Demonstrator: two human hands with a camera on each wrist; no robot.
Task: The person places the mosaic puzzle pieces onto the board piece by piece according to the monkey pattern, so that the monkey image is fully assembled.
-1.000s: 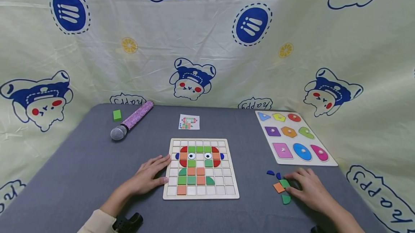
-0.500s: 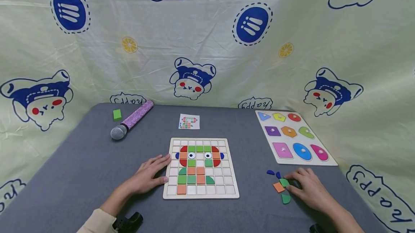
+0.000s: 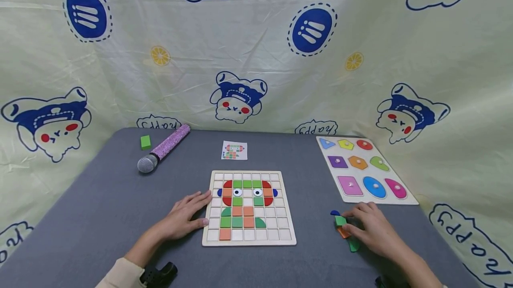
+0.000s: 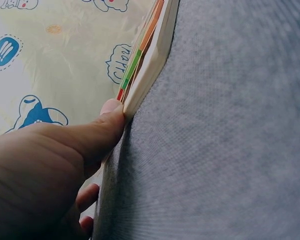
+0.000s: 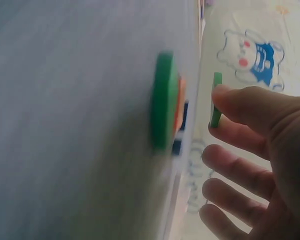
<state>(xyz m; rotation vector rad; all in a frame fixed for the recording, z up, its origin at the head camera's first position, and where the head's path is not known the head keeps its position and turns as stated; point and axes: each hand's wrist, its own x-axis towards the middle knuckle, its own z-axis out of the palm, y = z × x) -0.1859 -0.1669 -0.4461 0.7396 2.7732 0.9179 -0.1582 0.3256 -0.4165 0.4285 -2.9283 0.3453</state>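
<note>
My left hand (image 3: 185, 217) lies along the left edge of a white gridded puzzle board (image 3: 278, 238), fingers extended, with the thumb touching its rim in the left wrist view. Red, green, orange and blue tiles plus two eye tiles form a figure on the board. Between thumb and index finger, my right hand (image 3: 372, 230) pinches a green square tile (image 5: 216, 116), lifted off the table. Beneath it lie an orange tile (image 3: 343, 233), a green tile with a rounded corner (image 3: 354, 245) and a blue half-round tile (image 3: 335, 212). Another blue piece is hidden from the head view.
A small picture card (image 3: 234, 150) lies behind the board. Far left are a glittery purple microphone (image 3: 170, 143) and a green block (image 3: 145, 142). A knobbed shape puzzle (image 3: 396, 198) stands at right. Patterned cloth (image 3: 264, 74) hangs behind the grey table.
My right hand has lifted the green square tile off the table and moved it slightly left, over the loose pieces. The left hand stays at the board's edge.
</note>
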